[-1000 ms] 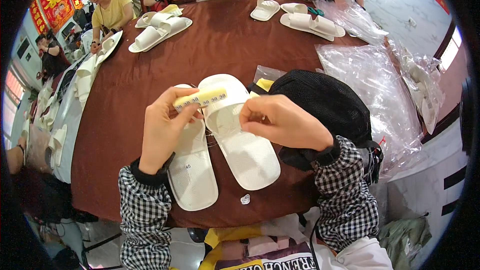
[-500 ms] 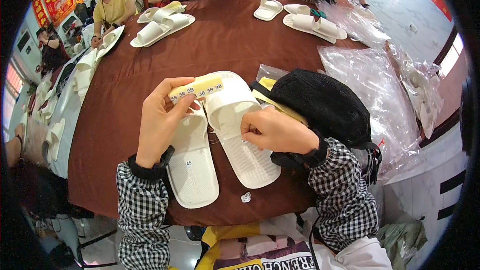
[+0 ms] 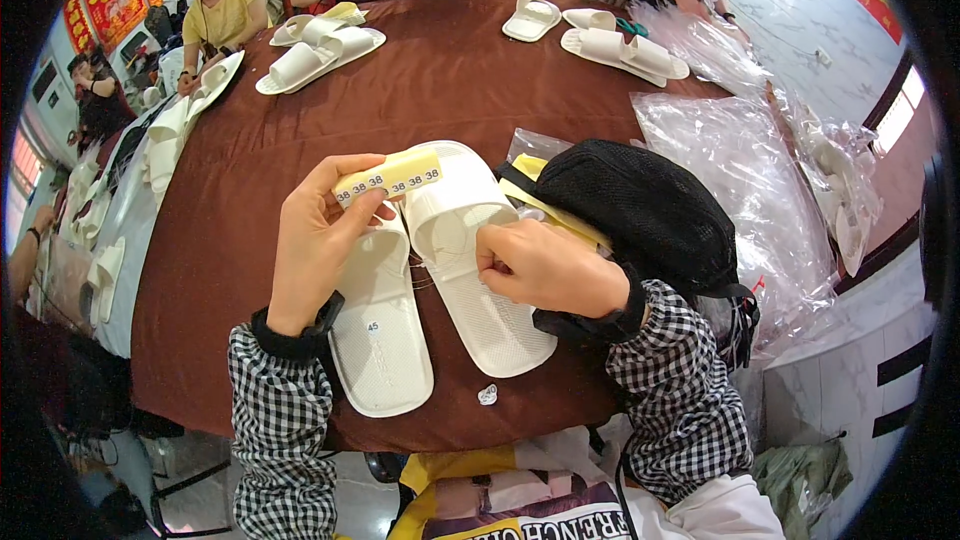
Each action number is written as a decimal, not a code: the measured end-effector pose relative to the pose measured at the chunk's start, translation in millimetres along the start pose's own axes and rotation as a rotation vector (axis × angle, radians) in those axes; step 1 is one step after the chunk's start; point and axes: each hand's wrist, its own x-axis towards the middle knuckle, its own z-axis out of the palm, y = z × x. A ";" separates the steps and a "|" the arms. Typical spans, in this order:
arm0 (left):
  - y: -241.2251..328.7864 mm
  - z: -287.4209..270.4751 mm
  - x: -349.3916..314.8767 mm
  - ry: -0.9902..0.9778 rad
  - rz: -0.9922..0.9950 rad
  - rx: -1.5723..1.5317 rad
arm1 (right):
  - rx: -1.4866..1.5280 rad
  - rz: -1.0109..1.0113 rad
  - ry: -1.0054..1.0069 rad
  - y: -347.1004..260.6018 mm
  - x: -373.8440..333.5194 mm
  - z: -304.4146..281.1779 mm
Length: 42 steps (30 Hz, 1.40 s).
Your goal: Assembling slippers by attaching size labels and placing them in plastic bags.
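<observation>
A pair of white slide slippers lies in front of me: the left slipper [image 3: 385,370] and the right slipper [image 3: 510,335], soles down and toes away. Between thumb and fingers, my left hand [image 3: 308,250] pinches a yellow strip of small round number stickers [image 3: 412,172] above the toes. My right hand [image 3: 560,265] is closed, its curled fingers over the right slipper's footbed; whatever they hold, if anything, is hidden. One round sticker [image 3: 374,328] is on the left slipper's footbed. A little clump of white stickers [image 3: 488,395] lies near the table's front edge.
A black mesh bag [image 3: 640,210] sits right of the slippers, partly over yellow sheets [image 3: 520,175]. Clear plastic bags [image 3: 735,190] cover the table's right side. More white slippers [image 3: 320,60] lie at the far edge. Other people are working around the brown-covered table [image 3: 230,270].
My right fingers have curled in tighter, with the hand almost in place. The left hand keeps its hold on the strip. Across the table, a person has tilted the slippers they hold.
</observation>
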 end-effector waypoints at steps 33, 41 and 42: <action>-4.9 -6.3 3.7 0.116 0.103 -0.012 | 0.040 -0.102 -0.020 8.4 -6.2 -6.9; -5.2 -7.3 6.1 0.135 0.111 -0.049 | -0.313 -0.214 -0.114 -12.6 -31.1 -21.6; -6.5 -8.3 5.8 0.141 0.113 -0.060 | -0.309 -0.219 -0.115 -14.7 -31.9 -19.9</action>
